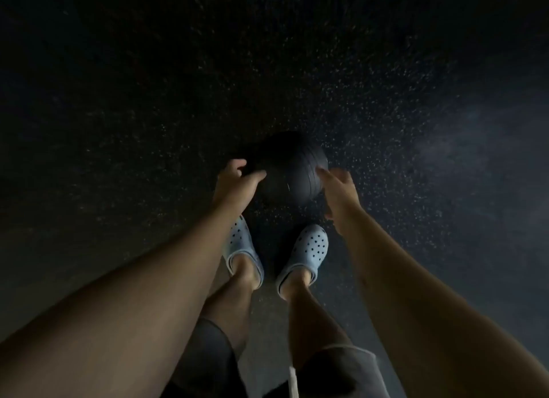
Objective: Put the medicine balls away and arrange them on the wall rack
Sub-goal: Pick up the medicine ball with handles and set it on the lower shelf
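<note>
A black ribbed medicine ball (292, 171) lies on the dark speckled floor just ahead of my feet. My left hand (237, 179) is at the ball's left side, fingers curled against it. My right hand (337, 186) is at its right side, fingers spread and touching its edge. The ball still looks to be resting on the floor between my two hands. The wall rack is out of view.
My feet in pale blue clogs (310, 249) stand close behind the ball. Dark speckled rubber flooring (386, 115) fills the view all round, in dim light.
</note>
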A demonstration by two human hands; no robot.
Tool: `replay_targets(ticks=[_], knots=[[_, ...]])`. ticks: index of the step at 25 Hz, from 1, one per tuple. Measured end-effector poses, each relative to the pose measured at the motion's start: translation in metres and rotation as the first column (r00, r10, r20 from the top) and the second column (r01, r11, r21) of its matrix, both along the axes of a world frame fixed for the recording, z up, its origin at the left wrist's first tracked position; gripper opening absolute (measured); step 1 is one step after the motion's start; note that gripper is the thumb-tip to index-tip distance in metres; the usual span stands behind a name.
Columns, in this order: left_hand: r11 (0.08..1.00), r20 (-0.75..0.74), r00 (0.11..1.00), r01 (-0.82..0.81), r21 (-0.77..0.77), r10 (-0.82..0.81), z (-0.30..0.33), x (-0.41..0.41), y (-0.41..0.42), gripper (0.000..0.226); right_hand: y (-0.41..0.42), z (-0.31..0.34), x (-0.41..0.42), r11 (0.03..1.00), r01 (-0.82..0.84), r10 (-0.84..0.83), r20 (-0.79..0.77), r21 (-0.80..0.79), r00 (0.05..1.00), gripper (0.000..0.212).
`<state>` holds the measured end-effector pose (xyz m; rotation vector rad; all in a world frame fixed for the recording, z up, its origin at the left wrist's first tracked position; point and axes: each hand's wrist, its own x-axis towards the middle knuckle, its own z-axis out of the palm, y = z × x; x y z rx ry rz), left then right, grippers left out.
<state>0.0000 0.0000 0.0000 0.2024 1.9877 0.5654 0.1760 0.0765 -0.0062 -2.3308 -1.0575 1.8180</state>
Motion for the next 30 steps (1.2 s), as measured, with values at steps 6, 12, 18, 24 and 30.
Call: replay_targets(ticks=[6,12,18,24,30], knots=[[1.000,0.034,0.999,-0.005,-0.017,0.006,-0.117,-0.009,0.065,0.077,0.059,-0.118,-0.017,0.999,-0.035,0.034,0.075,0.013,0.997,0.087],[0.999,0.096,0.995,-0.039,0.004,0.038,-0.191,-0.011,0.091,0.089,0.077,-0.187,-0.005,1.000,0.010,-0.010,0.040,-0.008,0.999,0.083],[0.995,0.102,0.991,-0.087,0.041,0.082,-0.195,-0.007,0.096,0.082,0.077,-0.187,-0.018,0.988,-0.105,0.094,0.101,0.114,0.990,0.074],[0.987,0.110,0.983,-0.155,0.042,0.150,-0.140,-0.062,0.076,0.070,0.080,-0.122,-0.102,0.880,-0.406,0.387,0.120,0.247,0.914,0.058],[0.874,0.043,0.886,-0.463,0.147,0.462,-0.088,-0.217,-0.002,0.054,0.043,-0.053,-0.267,0.740,-0.612,0.619,0.074,0.280,0.782,0.040]])
